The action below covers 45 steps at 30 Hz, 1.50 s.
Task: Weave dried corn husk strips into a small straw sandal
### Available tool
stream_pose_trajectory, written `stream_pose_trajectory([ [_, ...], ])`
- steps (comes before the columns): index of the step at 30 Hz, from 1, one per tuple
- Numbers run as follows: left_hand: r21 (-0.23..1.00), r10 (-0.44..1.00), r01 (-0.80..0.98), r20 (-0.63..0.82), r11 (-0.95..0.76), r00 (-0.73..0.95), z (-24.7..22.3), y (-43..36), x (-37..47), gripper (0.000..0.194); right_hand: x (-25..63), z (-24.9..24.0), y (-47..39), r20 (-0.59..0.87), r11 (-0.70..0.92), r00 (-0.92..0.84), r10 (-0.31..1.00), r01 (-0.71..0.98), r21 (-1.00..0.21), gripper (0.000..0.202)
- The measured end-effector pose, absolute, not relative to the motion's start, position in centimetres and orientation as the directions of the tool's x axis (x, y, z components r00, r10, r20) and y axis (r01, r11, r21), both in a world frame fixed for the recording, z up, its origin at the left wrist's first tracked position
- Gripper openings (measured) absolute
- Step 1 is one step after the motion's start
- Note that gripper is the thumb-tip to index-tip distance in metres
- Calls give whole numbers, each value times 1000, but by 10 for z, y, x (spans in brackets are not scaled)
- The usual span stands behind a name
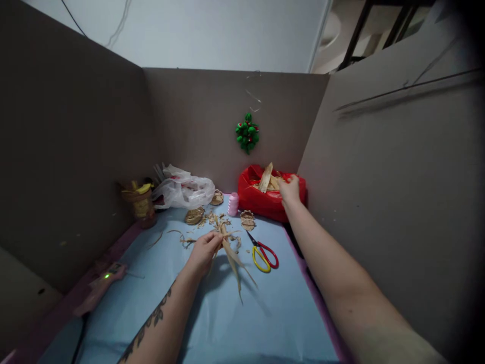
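Note:
My left hand [207,246] is closed in a pinch around several dried corn husk strips [232,255] that fan out above the blue table cover. My right hand [290,191] reaches to a red plastic bag [253,201] full of dried husks. Its fingertips are partly hidden among the husks, beside a broad upright husk piece [266,177]. Scissors [265,257] with one red and one yellow handle lie right of the left hand. A pink thread spool [233,204] stands between small woven pieces, one of them [247,220] near the bag.
Husk scraps [204,220] and a round woven piece [194,216] lie behind my left hand. At the back left are a white plastic bag [185,189] and a brown pot [141,205]. A pink glue gun [104,285] lies left. Grey panels [197,116] enclose the table; a green ornament [247,134] hangs behind.

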<state>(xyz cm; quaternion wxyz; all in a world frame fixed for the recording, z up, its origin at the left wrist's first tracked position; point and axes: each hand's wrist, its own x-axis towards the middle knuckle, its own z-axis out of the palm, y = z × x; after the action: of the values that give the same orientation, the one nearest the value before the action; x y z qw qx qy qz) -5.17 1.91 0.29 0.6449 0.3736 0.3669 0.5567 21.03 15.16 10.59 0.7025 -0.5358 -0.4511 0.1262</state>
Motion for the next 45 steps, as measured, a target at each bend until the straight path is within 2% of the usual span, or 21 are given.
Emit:
stream_pose_trajectory([
  [4,932,987,-353,-30,84,156,6,14,-48,27,163,64,84,422,354,277,863,264,-897,26],
  [5,938,985,-336,-27,83,169,7,12,-48,28,152,54,67,377,329,189,907,243,-913,29],
  [7,950,978,-299,-23,85,206,8,8,-46,28,133,36,37,190,192,-33,981,117,-974,28],
  [9,964,969,-252,-21,85,248,8,5,-45,28,120,23,18,53,52,-100,994,-18,-998,28],
  [12,974,951,-200,-39,105,306,6,1,-44,29,113,12,10,-99,-142,-206,974,-207,-968,32],
  [19,958,912,-221,-82,184,401,5,-2,-42,31,118,7,14,-165,-267,-310,936,-319,-909,33],
  [24,944,909,-254,-94,212,407,7,-4,-40,30,120,3,14,-161,-269,-308,938,-351,-897,28],
  [29,941,906,-248,-113,229,409,9,-5,-37,27,114,2,15,-106,-168,-195,975,-336,-927,29],
  [36,899,924,-346,-139,269,356,0,-2,-32,25,103,-4,14,45,44,4,999,-239,-970,26],
  [41,854,963,-462,-151,242,225,-9,10,-35,27,100,-14,15,64,69,31,997,-164,-984,23],
  [45,872,952,-408,-178,270,249,-8,11,-37,26,101,-15,15,79,88,72,994,-135,-987,22],
])
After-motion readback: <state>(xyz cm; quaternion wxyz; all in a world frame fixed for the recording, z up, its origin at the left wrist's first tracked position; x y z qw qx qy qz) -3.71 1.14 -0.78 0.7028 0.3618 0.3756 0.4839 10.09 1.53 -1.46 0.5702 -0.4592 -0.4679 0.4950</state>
